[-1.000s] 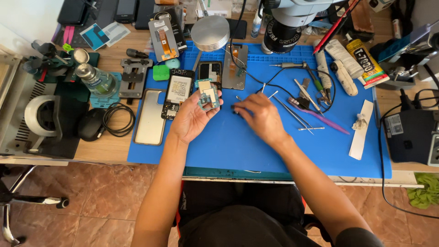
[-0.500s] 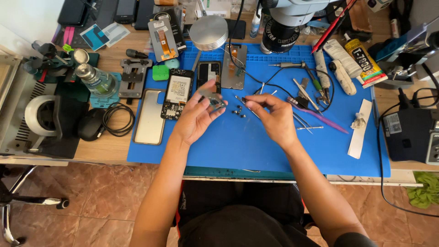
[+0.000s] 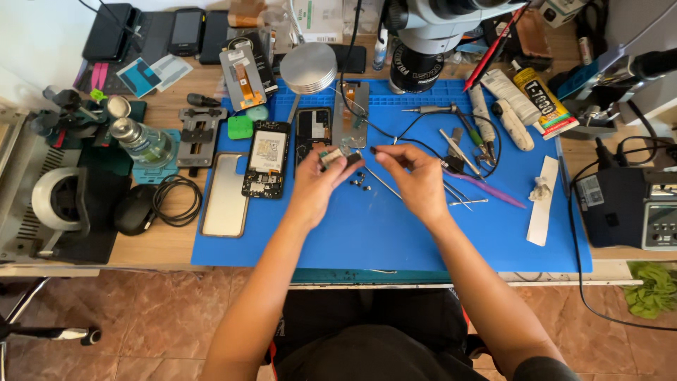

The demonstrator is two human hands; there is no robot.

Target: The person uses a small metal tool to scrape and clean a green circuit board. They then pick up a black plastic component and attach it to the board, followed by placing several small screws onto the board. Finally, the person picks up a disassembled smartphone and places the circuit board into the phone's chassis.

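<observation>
My left hand (image 3: 315, 185) pinches a small phone part (image 3: 335, 156), a little board with green and metal on it, just above the blue work mat (image 3: 367, 226). My right hand (image 3: 417, 180) is close beside it, thumb and forefinger closed on a thin metal tool (image 3: 381, 182) whose tip points at that part. Several tiny dark screws (image 3: 360, 181) lie on the mat under the two hands. An opened phone (image 3: 266, 168) lies left of my left hand, with another opened phone body (image 3: 312, 130) behind it.
A phone back cover (image 3: 224, 195), tweezers and picks (image 3: 462, 197), a purple spudger (image 3: 493, 194), glue tubes (image 3: 543, 99), a microscope (image 3: 423, 42), a round metal lamp head (image 3: 308, 68), a mouse (image 3: 134, 209), and a soldering station (image 3: 635, 208) surround the mat.
My right hand lifted off the mat with the thin tool and came up to the part in my left hand; the left hand turned slightly towards it.
</observation>
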